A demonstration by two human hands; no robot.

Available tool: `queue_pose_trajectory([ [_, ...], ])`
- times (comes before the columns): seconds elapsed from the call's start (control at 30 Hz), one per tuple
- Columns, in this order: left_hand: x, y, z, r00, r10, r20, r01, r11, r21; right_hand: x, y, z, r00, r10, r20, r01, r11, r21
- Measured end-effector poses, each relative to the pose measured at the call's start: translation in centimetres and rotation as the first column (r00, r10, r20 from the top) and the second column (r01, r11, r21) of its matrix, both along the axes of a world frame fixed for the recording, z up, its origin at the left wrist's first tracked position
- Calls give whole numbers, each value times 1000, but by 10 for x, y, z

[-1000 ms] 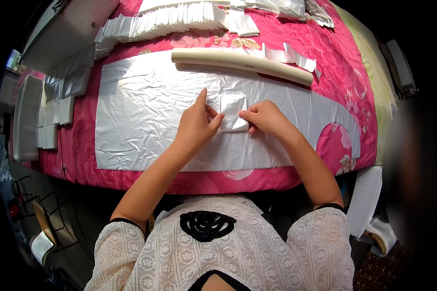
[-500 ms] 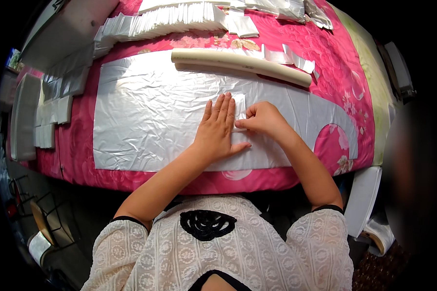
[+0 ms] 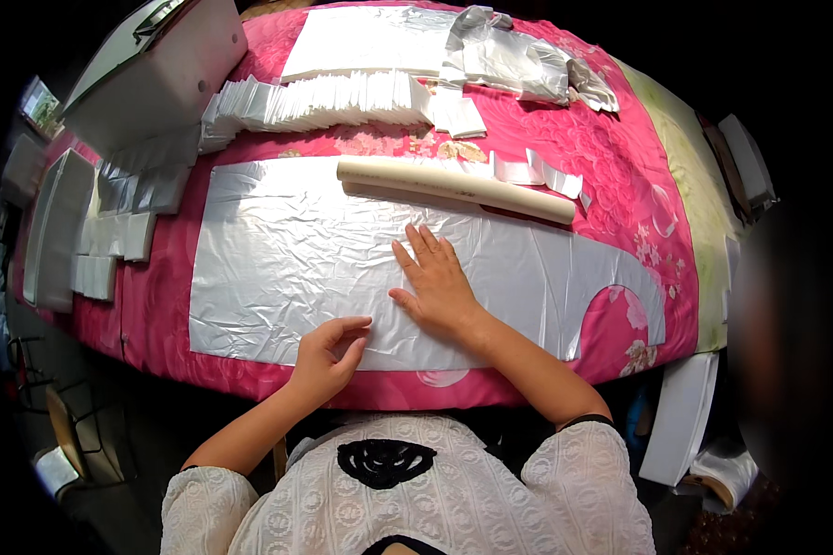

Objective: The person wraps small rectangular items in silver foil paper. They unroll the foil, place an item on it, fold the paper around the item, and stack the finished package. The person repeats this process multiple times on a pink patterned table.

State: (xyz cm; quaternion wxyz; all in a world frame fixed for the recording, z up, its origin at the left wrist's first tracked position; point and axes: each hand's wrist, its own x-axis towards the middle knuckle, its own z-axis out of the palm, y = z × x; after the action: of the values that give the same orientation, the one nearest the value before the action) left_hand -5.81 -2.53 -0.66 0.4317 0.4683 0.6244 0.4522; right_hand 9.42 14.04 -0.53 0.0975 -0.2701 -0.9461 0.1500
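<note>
A large silvery-white plastic sheet [image 3: 278,268] lies wrinkled on the table, its right end cut in a curve. My right hand [image 3: 440,287] rests palm down on its middle, fingers spread. Nearer to me, my left hand [image 3: 327,356] is over the sheet's front edge. Its fingers are loosely bent, the thumb apart, and nothing shows in them. Whatever lies beneath my right palm is hidden. A cream-coloured tube [image 3: 453,190] stretches along the back part of the sheet, beyond my right hand.
Many folded white pieces stand in a long row [image 3: 315,104] at the back, with more silvery sheets [image 3: 370,42] behind. White boxes [image 3: 60,231] and small folded stacks [image 3: 120,236] sit at left. A pink flowered cloth [image 3: 611,176] covers the table. A folded strip [image 3: 553,176] lies behind the tube.
My left hand has lifted off the sheet's middle and drawn back toward me. My right hand has gone from a pinch to lying flat, farther left. The view has tilted slightly.
</note>
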Motion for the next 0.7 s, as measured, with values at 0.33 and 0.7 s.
queue_pose_trajectory([
  [0.33,-32,-19,27,728,94,-679,-97,995,34,-60,-111,-2,975,14,-220,-113,889,-443],
  [0.7,-26,5,32,904,-21,-426,-54,985,-163,-53,-55,27,988,120,-97,-149,899,-412],
])
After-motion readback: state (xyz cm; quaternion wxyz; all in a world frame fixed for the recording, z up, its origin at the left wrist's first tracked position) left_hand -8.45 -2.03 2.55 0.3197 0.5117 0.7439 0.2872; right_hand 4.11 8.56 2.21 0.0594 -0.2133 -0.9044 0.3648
